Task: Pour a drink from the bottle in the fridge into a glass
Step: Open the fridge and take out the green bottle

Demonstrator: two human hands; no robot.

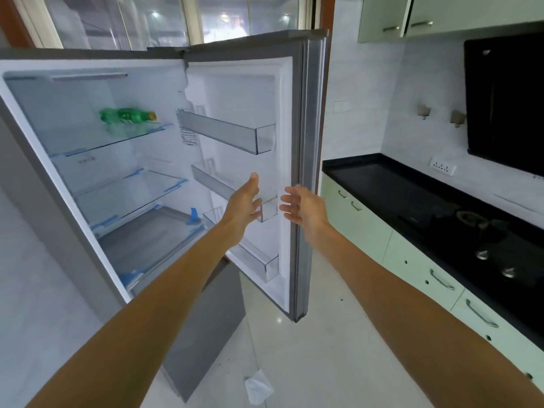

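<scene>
The green bottle (pixel 126 116) lies on its side on the fridge's top shelf (pixel 88 145), toward its right edge. I can't read its blurred label. My left grip (pixel 244 201) and right grip (pixel 303 206) hang wide and empty before the open fridge door (pixel 244 92). Crumpled paper (pixel 259 387) lies on the floor.

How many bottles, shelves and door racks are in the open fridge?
Bottle: 1
Shelves: 3
Door racks: 3
Total: 7
</scene>
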